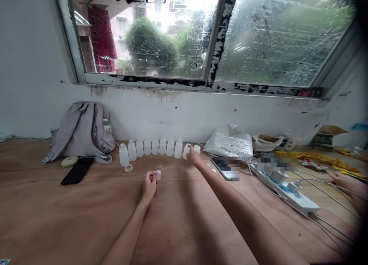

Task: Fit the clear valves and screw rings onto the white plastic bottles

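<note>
A row of several frosted white baby bottles stands upright along the back of the table. At the right end of that row, my right hand is closed on one bottle, its fingers partly covering it. Another bottle stands just to the right of that hand. Nearer to me, my left hand pinches a small clear bottle top with a ring and a transparent tip; its finer details are too small to tell. One loose whitish ring lies in front of the leftmost bottle.
At left are a grey backpack, a black phone and a round beige object. To the right lie small white discs, another phone, a silvery bag and a corded power strip. Another person's hand is at far right.
</note>
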`<state>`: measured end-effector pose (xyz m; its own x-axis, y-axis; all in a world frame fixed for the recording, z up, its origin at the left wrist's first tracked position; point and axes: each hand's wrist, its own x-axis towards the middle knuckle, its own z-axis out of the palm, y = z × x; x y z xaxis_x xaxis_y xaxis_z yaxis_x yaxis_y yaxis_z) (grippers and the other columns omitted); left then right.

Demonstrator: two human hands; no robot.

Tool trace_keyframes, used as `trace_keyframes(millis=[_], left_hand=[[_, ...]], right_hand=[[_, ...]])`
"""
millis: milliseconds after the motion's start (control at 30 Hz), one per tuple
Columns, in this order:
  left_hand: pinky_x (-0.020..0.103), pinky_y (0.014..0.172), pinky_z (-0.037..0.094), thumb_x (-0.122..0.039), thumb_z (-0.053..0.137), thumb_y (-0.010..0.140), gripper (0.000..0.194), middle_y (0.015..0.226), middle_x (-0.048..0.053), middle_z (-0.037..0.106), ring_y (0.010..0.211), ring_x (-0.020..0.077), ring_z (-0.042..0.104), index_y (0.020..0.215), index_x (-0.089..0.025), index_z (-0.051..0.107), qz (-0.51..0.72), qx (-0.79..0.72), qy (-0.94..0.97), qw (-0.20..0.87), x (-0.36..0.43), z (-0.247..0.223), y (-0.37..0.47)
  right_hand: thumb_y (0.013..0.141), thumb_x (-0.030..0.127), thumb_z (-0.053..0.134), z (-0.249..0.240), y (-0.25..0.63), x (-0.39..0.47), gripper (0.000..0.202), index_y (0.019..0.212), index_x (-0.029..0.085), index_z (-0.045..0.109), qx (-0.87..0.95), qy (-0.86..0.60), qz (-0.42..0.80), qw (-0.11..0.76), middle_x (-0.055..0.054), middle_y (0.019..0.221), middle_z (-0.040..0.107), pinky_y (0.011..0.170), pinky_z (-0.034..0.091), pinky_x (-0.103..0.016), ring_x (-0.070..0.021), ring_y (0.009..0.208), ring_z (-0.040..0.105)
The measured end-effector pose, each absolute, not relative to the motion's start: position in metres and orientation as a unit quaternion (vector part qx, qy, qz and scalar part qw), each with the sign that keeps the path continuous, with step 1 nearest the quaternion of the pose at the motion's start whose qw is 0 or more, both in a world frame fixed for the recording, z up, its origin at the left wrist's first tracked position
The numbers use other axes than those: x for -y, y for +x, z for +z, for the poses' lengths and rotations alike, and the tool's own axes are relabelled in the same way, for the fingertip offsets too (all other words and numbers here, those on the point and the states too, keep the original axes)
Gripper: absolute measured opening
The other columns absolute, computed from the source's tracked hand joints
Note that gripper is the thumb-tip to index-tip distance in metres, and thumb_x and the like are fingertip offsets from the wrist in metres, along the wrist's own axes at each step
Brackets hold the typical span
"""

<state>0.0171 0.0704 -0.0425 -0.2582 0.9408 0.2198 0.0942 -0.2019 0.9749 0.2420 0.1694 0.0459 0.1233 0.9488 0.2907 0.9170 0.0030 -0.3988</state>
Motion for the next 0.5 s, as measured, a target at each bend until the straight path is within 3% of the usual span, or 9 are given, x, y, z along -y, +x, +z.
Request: trace_keyframes(millis=[100,200,367,433,500], left_hand=[[0.018,0.038,0.036,-0.051,0.047,0.073,0.036,0.070,0.002,0.056,0.046,0.0096,0.051,0.084,-0.017,0.051,0.595,-0.521,0.494,0.360,-0.070,-0.042,0.018],[0.019,0.039,0.037,-0.051,0.046,0.073,0.036,0.067,0.002,0.056,0.046,0.0101,0.051,0.084,-0.017,0.051,0.593,-0.520,0.492,0.367,-0.069,-0.040,0.019],[0.019,0.041,0.037,-0.051,0.047,0.073,0.035,0.060,0.000,0.054,0.046,0.0109,0.051,0.083,-0.017,0.052,0.590,-0.516,0.491,0.380,-0.064,-0.034,0.023],[0.019,0.039,0.036,-0.052,0.047,0.073,0.036,0.055,-0.001,0.052,0.045,0.0113,0.050,0.083,-0.017,0.052,0.587,-0.514,0.492,0.385,-0.061,-0.032,0.026],[0.019,0.038,0.035,-0.053,0.046,0.073,0.038,0.052,-0.002,0.051,0.044,0.0113,0.050,0.083,-0.017,0.051,0.584,-0.512,0.494,0.390,-0.057,-0.031,0.029]], right_hand=[[0.080,0.019,0.040,0.046,0.239,-0.154,0.025,0.103,0.013,0.048,0.675,-0.692,0.006,0.256,-0.012,0.086,0.057,0.060,0.036,-0.027,-0.0210,0.074,0.054],[0.083,0.028,0.038,0.043,0.234,-0.132,0.020,0.094,0.017,0.051,0.684,-0.677,-0.021,0.269,-0.010,0.093,0.052,0.061,0.037,-0.028,-0.0198,0.074,0.053],[0.079,0.031,0.046,0.028,0.218,-0.092,0.015,0.076,0.018,0.052,0.709,-0.552,-0.074,0.432,-0.009,0.095,0.045,0.075,0.041,-0.033,-0.0205,0.087,0.050],[0.078,0.030,0.047,0.018,0.209,-0.078,0.012,0.078,0.018,0.051,0.716,-0.501,-0.042,0.485,-0.009,0.096,0.046,0.080,0.040,-0.034,-0.0203,0.091,0.049],[0.078,0.029,0.048,0.007,0.200,-0.067,0.020,0.094,0.018,0.047,0.712,-0.476,0.021,0.515,-0.009,0.099,0.047,0.081,0.041,-0.034,-0.0195,0.092,0.050]])
